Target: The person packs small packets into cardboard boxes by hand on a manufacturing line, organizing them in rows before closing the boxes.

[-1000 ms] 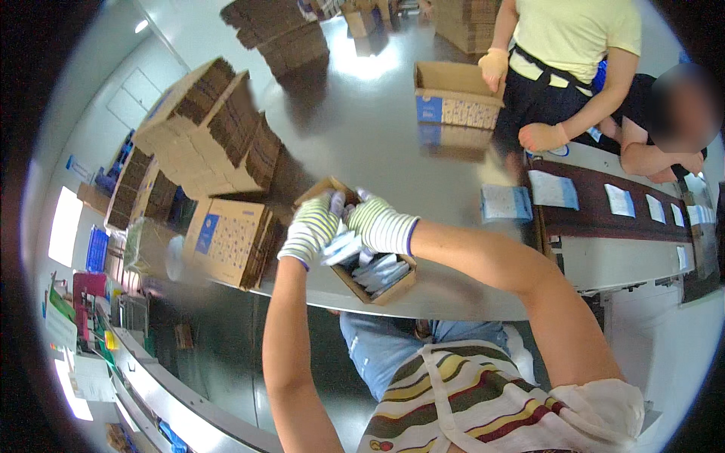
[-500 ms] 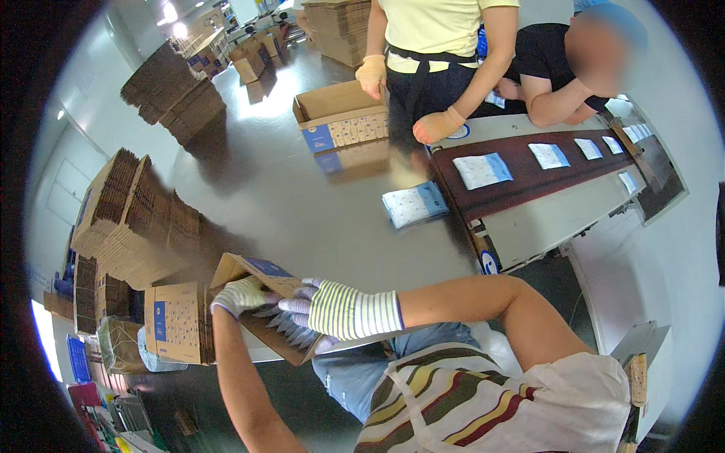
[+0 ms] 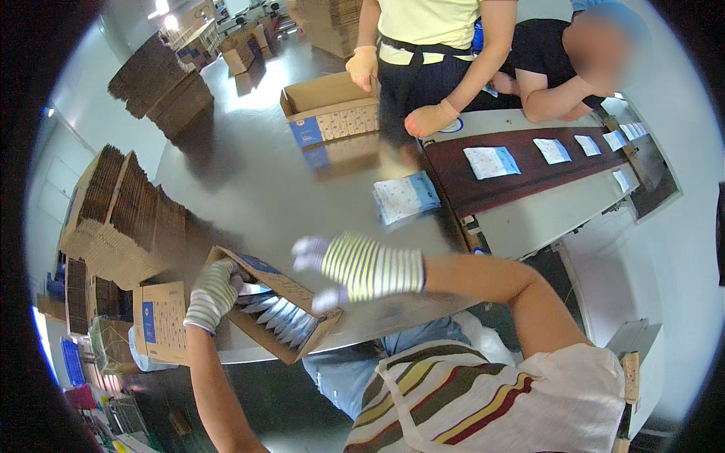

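Note:
An open brown carton point(image 3: 302, 291) lies at the near edge of the steel table point(image 3: 249, 189), with several white and blue packets point(image 3: 281, 318) standing in it. My left hand point(image 3: 214, 293), in a striped glove, grips the carton's left rim. My right hand point(image 3: 355, 266), also gloved, hovers over the carton's right side with fingers spread and nothing in it. A small stack of white and blue packets point(image 3: 406, 196) rests on the table further ahead, beside the conveyor.
A dark conveyor belt point(image 3: 544, 170) carries single packets on the right. Two other people stand at its far end by a second open carton point(image 3: 329, 113). Stacks of flattened cartons point(image 3: 124, 219) fill the table's left side, with more stacks behind.
My view has swung so the carton sits lower left. My right hand has lifted out of the carton and moved right, fingers apart. My left hand stays on the rim.

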Available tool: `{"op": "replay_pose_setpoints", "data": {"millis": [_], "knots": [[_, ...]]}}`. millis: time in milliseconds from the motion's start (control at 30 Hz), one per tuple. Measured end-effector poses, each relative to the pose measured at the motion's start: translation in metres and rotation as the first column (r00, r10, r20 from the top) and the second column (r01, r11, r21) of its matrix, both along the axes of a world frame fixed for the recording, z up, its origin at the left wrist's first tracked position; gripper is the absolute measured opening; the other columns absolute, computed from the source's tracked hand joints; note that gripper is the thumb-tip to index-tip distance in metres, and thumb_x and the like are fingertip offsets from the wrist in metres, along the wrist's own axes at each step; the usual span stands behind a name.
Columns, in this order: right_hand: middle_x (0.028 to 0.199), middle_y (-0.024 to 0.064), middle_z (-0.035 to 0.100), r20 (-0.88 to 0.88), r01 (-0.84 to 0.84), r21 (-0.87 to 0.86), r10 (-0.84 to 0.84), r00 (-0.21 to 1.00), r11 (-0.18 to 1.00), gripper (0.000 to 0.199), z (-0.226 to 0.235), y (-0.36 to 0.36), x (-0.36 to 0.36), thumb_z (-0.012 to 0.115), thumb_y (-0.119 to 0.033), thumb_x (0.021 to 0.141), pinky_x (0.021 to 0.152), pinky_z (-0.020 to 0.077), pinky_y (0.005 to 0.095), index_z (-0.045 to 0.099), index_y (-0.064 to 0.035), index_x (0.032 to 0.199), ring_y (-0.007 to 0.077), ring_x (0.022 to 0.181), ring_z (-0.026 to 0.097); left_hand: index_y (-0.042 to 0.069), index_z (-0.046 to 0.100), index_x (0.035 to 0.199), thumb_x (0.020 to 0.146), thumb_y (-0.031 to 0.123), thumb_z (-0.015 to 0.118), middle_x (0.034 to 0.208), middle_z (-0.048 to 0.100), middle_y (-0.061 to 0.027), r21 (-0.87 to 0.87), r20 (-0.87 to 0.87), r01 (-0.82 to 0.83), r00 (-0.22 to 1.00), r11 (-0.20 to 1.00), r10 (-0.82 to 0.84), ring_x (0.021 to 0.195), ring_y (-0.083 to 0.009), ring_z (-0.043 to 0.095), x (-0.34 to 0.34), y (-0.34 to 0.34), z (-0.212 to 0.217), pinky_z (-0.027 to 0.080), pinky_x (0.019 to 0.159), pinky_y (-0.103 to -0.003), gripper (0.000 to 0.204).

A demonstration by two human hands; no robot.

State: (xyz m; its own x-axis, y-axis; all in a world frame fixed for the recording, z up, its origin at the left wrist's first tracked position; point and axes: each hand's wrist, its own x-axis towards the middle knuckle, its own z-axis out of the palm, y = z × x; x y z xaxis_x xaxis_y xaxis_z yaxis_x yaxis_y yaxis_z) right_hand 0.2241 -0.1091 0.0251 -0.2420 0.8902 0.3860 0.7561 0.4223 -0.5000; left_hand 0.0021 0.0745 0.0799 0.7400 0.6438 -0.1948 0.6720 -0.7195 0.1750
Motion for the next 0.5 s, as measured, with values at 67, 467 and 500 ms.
{"op": "replay_pose_setpoints", "data": {"millis": [67, 467, 500], "knots": [[0.112, 0.0198, 0.057, 0.060, 0.140, -0.066, -0.136, 0.989, 0.988, 0.055, -0.003, 0.021, 0.052, 0.062, -0.047, 0.080, 0.088, 0.0460, 0.0424, 0.057, -0.0011, 0.109, 0.0344, 0.101, 0.057, 0.003, 0.065, 0.091, 0.077, 0.017, 0.062, 0.091, 0.064, -0.0188, 0.130, -0.054, 0.068, 0.997, 0.989, -0.062, 0.088, -0.0344, 0.061, 0.007, 0.005, -0.004, 0.049, 0.078, -0.041, 0.020], [0.110, 0.0161, 0.061, 0.498, 0.320, -0.684, 0.099, 0.861, 0.655, 0.058, -0.011, 0.072, 0.230, 0.068, -0.016, 0.073, 0.086, 0.0463, 0.0369, 0.048, -0.0017, 0.124, 0.0286, 0.103, 0.058, 0.013, 0.046, 0.132, 0.076, 0.060, 0.056, 0.131, 0.049, -0.0145, -0.299, -0.440, 0.141, 0.857, 0.944, -0.268, 0.122, -0.0310, 0.046, -0.015, 0.067, -0.077, 0.037, 0.101, -0.035, 0.074], [0.109, 0.0163, 0.061, 0.545, 0.355, -0.718, 0.165, 0.822, 0.598, 0.058, -0.036, 0.078, 0.249, 0.068, -0.017, 0.073, 0.086, 0.0464, 0.0365, 0.047, -0.0016, 0.125, 0.0283, 0.102, 0.058, 0.014, 0.050, 0.128, 0.076, 0.057, 0.056, 0.128, 0.052, -0.0147, -0.284, -0.544, 0.117, 0.798, 0.952, -0.261, 0.119, -0.0309, 0.048, 0.006, 0.050, -0.053, 0.039, 0.099, -0.035, 0.068]]}}
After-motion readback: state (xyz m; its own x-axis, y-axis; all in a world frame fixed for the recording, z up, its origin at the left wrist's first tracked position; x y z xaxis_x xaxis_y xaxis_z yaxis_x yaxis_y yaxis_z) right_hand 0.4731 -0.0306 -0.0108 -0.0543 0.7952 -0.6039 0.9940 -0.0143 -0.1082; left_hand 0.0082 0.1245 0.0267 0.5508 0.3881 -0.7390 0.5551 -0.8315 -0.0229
